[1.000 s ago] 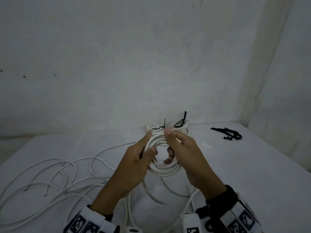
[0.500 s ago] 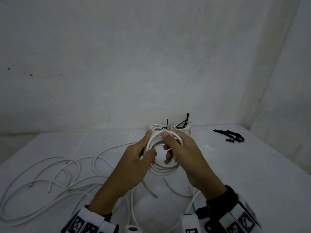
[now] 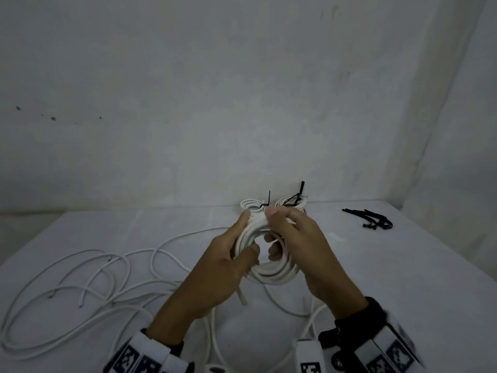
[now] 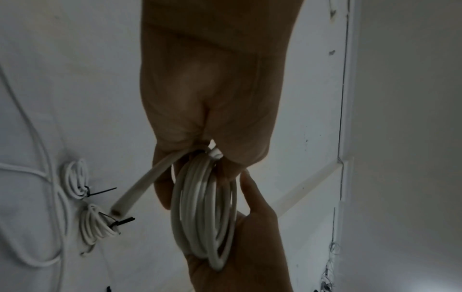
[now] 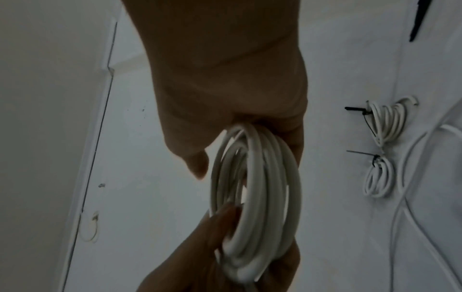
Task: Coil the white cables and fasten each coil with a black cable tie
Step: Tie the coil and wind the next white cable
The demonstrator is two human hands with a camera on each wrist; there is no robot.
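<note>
I hold a white cable coil (image 3: 271, 277) upright above the table with both hands. My left hand (image 3: 220, 265) grips its left side, thumb through the middle, and a short cut cable end (image 4: 135, 193) sticks out below that grip. My right hand (image 3: 304, 246) pinches the coil's top and right side, fingers curled into the opening. The wrist views show the coil (image 4: 202, 207) (image 5: 257, 187) edge-on between both hands. No tie is on this coil. Spare black cable ties (image 3: 373, 220) lie at the table's far right.
Two small tied coils (image 3: 251, 205) (image 3: 293, 204) lie by the back wall, black tie tails pointing up. Loose white cables (image 3: 80, 278) sprawl over the left of the white table (image 3: 403, 265) and run under my wrists. Walls close the back and right.
Both hands stay on the coil in nearly the same place. The right fingers have shifted slightly along its top, and the tail hanging under the left hand looks shorter.
</note>
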